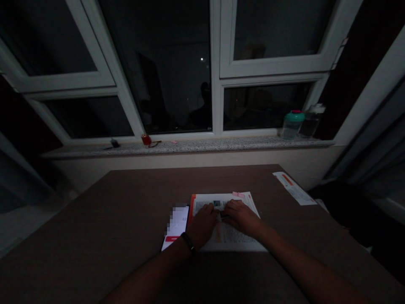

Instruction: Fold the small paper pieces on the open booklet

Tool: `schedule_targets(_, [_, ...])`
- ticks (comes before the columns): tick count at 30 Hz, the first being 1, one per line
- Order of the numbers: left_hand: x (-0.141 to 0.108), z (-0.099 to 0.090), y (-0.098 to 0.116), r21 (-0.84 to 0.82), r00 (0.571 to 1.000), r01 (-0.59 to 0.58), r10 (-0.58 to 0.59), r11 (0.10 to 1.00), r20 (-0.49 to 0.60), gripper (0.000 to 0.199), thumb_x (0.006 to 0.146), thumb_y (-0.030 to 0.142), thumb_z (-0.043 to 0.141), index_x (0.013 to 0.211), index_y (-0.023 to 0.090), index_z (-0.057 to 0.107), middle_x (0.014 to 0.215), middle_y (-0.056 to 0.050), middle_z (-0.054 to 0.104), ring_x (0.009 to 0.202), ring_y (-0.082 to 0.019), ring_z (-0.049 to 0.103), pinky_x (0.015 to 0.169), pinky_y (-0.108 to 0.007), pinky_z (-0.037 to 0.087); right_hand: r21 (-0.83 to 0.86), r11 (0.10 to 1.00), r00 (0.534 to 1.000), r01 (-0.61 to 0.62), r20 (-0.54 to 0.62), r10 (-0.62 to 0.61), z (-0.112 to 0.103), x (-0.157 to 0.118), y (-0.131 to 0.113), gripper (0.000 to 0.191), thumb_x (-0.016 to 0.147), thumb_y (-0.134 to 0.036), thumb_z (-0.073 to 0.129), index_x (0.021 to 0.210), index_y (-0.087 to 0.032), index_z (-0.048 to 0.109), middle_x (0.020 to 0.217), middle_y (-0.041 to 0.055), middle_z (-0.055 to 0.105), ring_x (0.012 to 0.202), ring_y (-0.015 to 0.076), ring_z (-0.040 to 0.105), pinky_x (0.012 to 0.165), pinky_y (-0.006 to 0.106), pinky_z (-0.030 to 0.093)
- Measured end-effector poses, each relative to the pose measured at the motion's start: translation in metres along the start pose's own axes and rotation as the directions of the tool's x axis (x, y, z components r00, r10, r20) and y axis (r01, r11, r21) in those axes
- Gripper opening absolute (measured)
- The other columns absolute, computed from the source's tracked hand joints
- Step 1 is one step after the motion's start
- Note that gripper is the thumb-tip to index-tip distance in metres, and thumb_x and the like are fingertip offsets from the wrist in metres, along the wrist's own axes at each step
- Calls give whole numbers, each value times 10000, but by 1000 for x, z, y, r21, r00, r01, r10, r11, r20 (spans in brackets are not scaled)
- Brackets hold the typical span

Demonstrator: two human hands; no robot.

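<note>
A printed paper booklet or sheet (234, 236) with an orange strip along its left side lies flat on the table. Over its middle are both my hands, close together with fingers curled. My left hand (204, 221), with a dark band on its wrist, rests on the left part of the page. My right hand (242, 217) bends over the right part. Between the fingertips shows a small dark thing (224, 214), too dim to name. Near the top edge of the page lies a small pink piece (238, 194). Beside my left wrist is a lit phone (177, 221).
The brown table (136, 211) reaches toward the window wall. Another printed sheet (294, 188) lies by its right edge. On the speckled sill (202, 145) stand a teal-lidded bottle (292, 126), a clear bottle (311, 122), a small red item (146, 139) and a small dark item (114, 143).
</note>
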State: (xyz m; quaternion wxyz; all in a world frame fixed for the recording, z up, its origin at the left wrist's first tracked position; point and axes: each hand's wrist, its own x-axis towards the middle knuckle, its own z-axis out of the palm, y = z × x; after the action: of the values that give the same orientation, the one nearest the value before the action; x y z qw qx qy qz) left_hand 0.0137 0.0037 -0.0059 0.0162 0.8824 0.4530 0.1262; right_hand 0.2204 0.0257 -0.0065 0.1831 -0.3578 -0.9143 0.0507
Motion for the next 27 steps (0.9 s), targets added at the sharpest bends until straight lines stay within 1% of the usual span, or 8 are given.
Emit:
schedule_targets(3, [1,1,-1,13,1000,-4,4,1000,19,207,950,103,484,1130,181,550,1108,-65,529,1021,-228,507,898,-360,444,-38,999,1000,25,-4,-25,2,2,2,133,951,-274,571,996,-219,683,947,53,633,925,211,547,798,331,389])
schedule_targets(7, [1,-1,-1,24,1000,-23,23,999,19,168,951,121,497,1098,174,560,1106,-72,533,1024,-233,511,909,-370,439,-63,998,1000,26,-8,-26,3,1,2,148,962,-254,548,949,-217,691,917,49,634,896,202,550,773,318,382])
schedule_targets(11, [1,-2,-2,13,998,-59,59,998,-7,174,956,145,508,1120,184,552,1124,-72,531,1066,-239,501,940,-383,423,-54,998,1000,28,1,-28,3,-1,0,150,969,-242,531,965,-209,677,934,50,633,901,196,555,774,310,385])
schedule_targets(14, [1,-1,-2,30,997,-71,71,997,9,169,955,146,510,1116,181,549,1102,-70,534,1050,-238,505,929,-380,426,-57,998,999,28,23,-27,2,-1,-2,154,972,-218,513,968,-201,665,947,54,628,904,195,555,773,310,390])
schedule_targets(16, [2,0,-3,60,996,-88,86,994,25,158,971,125,466,1090,177,555,1073,-68,539,1016,-231,515,905,-369,434,-55,998,999,16,36,-14,2,-1,-3,158,973,-206,501,962,-194,658,951,59,627,910,199,555,782,314,394])
schedule_targets(20, [4,2,-5,104,992,-126,122,987,45,188,991,97,393,1024,162,567,1048,-74,549,975,-221,525,866,-348,446,15,1000,1000,-17,26,17,-1,-2,-6,136,956,-189,504,992,-182,635,960,66,620,927,201,553,818,318,406])
schedule_targets(24, [4,5,-7,89,993,-120,118,989,22,181,994,106,399,1007,171,567,1040,-68,556,975,-218,529,853,-347,451,83,997,1000,-9,6,8,-4,-5,-6,179,928,-250,567,1088,-204,633,1010,68,601,972,212,548,857,329,413])
schedule_targets(27, [4,6,-8,74,993,-121,120,990,18,163,985,103,425,952,165,573,1016,-66,560,963,-212,532,854,-342,454,88,996,1000,-18,4,17,-2,-5,-3,174,950,-272,548,1063,-217,669,992,67,601,961,211,549,840,322,417])
